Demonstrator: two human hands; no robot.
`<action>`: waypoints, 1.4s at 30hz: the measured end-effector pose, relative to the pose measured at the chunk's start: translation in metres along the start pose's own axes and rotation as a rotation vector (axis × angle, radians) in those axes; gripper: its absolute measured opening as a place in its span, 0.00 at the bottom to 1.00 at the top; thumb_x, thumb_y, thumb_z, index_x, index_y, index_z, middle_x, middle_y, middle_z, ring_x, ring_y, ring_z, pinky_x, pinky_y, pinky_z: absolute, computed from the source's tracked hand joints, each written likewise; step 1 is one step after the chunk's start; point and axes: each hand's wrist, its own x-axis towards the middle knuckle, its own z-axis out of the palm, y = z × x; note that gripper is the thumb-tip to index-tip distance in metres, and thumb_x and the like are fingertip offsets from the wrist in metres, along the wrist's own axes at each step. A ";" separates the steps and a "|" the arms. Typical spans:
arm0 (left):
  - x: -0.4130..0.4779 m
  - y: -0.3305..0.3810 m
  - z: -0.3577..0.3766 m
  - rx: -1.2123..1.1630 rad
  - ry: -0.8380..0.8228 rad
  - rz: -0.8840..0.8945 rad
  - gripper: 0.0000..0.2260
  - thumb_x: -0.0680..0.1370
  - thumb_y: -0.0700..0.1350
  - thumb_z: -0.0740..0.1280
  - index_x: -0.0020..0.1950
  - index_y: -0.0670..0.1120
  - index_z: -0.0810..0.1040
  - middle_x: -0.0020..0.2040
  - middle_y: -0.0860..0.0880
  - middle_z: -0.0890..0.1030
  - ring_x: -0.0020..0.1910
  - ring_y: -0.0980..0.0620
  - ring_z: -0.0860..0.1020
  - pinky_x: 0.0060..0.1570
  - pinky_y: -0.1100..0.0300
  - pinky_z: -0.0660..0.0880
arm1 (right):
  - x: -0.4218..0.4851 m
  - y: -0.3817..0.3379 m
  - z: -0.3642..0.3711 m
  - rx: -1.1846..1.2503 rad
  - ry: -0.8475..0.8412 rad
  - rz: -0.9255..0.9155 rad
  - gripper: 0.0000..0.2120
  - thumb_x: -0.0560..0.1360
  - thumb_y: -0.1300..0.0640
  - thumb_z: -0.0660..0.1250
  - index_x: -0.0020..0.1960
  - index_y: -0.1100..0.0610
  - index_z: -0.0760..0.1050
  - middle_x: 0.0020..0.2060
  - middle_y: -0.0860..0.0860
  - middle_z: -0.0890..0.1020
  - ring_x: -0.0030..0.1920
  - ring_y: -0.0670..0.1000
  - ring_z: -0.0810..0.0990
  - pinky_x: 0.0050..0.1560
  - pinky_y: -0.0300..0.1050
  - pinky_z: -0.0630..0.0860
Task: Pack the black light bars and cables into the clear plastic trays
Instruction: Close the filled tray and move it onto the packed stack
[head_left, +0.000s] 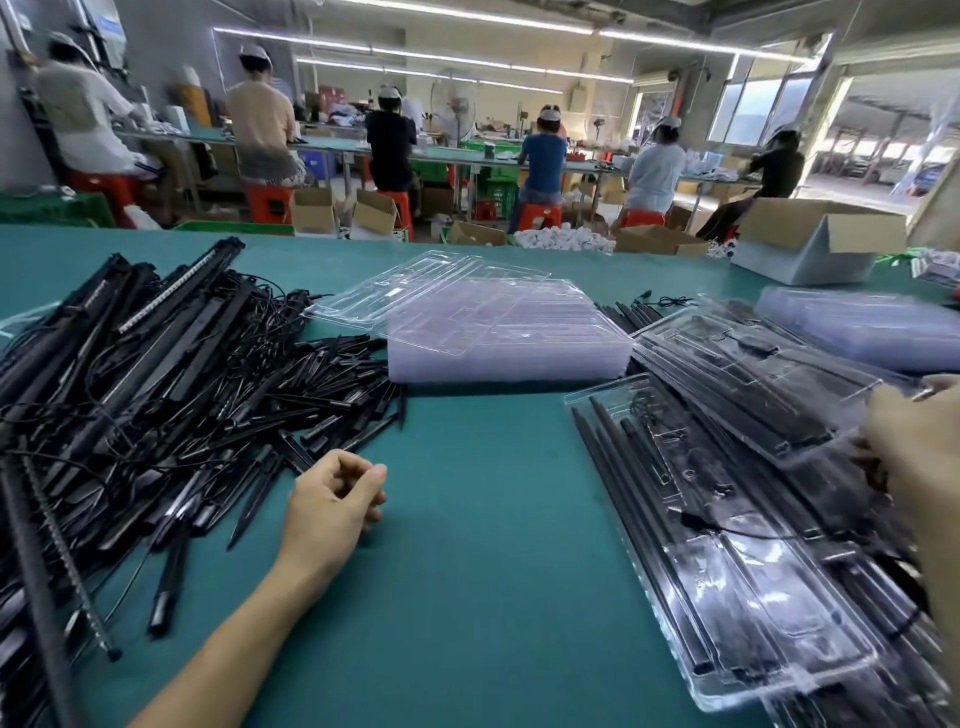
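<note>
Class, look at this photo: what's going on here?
A person is packing at a green table. Their left hand is empty, beside the pile of black light bars and cables; the blurred right hand is at a filled tray on the right. A stack of empty clear trays waits in the middle.

Table cover (467, 519) was teal. Light bars (130, 364) and cables (270, 306) black; trays (498, 338) clear, faintly lilac when stacked. Stools (270, 202) perhaps red-orange, blurred.
</note>
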 end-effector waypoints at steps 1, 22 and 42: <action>0.000 0.000 0.000 0.001 0.000 0.001 0.06 0.78 0.43 0.70 0.42 0.44 0.77 0.33 0.48 0.83 0.28 0.55 0.79 0.28 0.65 0.74 | -0.006 0.006 -0.007 -0.124 0.005 -0.041 0.11 0.60 0.42 0.57 0.41 0.44 0.63 0.50 0.59 0.72 0.34 0.55 0.68 0.33 0.44 0.65; 0.010 0.009 0.010 0.028 -0.015 -0.056 0.08 0.77 0.47 0.71 0.40 0.46 0.80 0.33 0.50 0.83 0.28 0.55 0.79 0.25 0.63 0.73 | -0.205 -0.038 0.050 -1.053 -0.409 -0.554 0.29 0.79 0.36 0.48 0.70 0.53 0.68 0.71 0.53 0.69 0.72 0.56 0.64 0.69 0.54 0.65; 0.133 0.070 0.119 -0.305 0.086 -0.318 0.04 0.80 0.33 0.61 0.47 0.39 0.74 0.39 0.40 0.80 0.24 0.54 0.80 0.22 0.64 0.75 | -0.226 -0.067 0.079 -0.636 -0.381 -0.812 0.15 0.77 0.44 0.62 0.60 0.48 0.77 0.57 0.49 0.79 0.57 0.54 0.76 0.55 0.50 0.73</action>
